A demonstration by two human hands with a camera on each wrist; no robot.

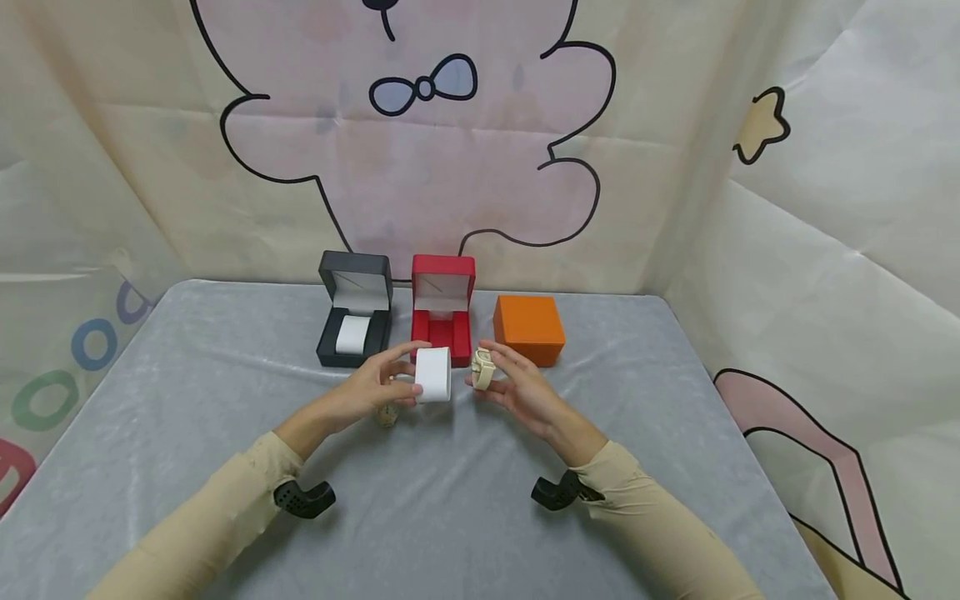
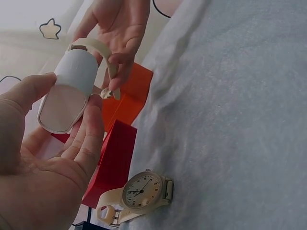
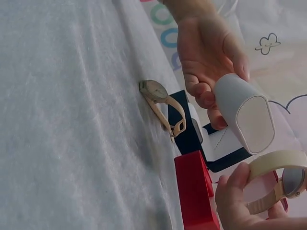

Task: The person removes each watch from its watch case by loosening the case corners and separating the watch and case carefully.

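A white cushion (image 1: 433, 374) and a cream watch (image 1: 487, 375) were held up just beside each other, with a gap between, above a grey cloth-covered table (image 1: 480, 525) and in front of an open red box (image 1: 442, 264). The left hand (image 1: 375, 383) gripped the cushion between the thumb on one side and the fingers opposite, leaving its flat end bare. The right hand (image 1: 534, 402) pinched the watch by its strap, which stood in a loop.

The cushion looked light and padded, likely to give a little under a squeeze, its smooth sides perhaps slightly slippery; its long sides seemed the safest hold. The watch seemed light too — its strap probably bendable, its glass the fragile part — so the strap was the better place to grasp.

Both forearms slanted inward from the lower corners, elbows out of view, palms turned toward each other. A second watch (image 2: 141, 190) lay on the table near the left hand. A dark box (image 1: 356, 263) stood open left of the red one, and an orange box (image 1: 528, 327) to its right.
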